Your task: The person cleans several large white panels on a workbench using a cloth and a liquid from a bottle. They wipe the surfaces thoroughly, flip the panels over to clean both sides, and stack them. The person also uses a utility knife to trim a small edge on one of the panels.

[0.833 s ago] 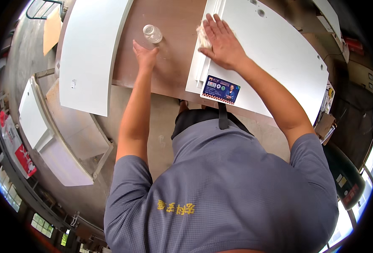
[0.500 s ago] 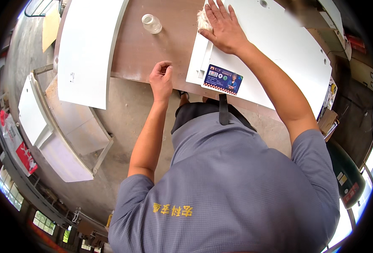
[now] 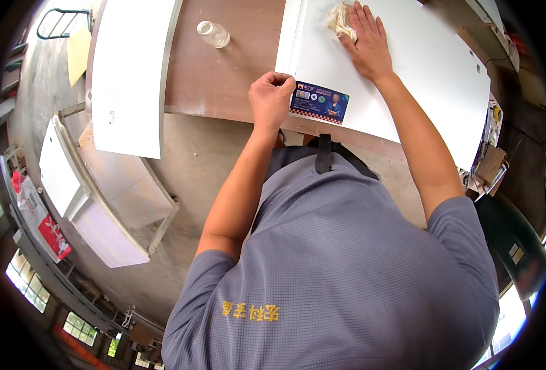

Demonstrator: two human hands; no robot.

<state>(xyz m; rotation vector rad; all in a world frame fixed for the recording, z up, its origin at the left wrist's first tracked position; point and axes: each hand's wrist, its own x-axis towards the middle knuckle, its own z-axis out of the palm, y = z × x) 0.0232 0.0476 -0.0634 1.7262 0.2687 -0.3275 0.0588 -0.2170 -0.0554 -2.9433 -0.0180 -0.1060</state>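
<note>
A grey shirt (image 3: pixel 347 271) fills the lower half of the frame, both bare forearms running up from it toward a brown bench (image 3: pixel 223 74) at the top.

The left hand (image 3: pixel 272 98) sits at centre top, curled closed, its fingertips pinching the near left corner of a blue sticker (image 3: pixel 319 102) — a small rectangle with a checkered lower edge, stuck at the near edge of a white panel (image 3: pixel 421 86). The panel lies flat on the bench and spreads across the upper right of the frame, with a few small holes near its far right side.

Farther up, the right hand (image 3: pixel 367 43) lies open, palm down and fingers spread, on the panel. It presses on a crumpled pale rag (image 3: pixel 339 21) that sticks out from under the fingers at the top edge of the frame.

Upper left of centre, a small clear bottle (image 3: pixel 214 34) lies on the bare bench, well apart from both hands. Left of it a second white board (image 3: pixel 131 74) overhangs the bench — below that, at the left of the frame, white cabinet parts (image 3: pixel 100 203) stand on the concrete floor (image 3: pixel 205 179).
</note>
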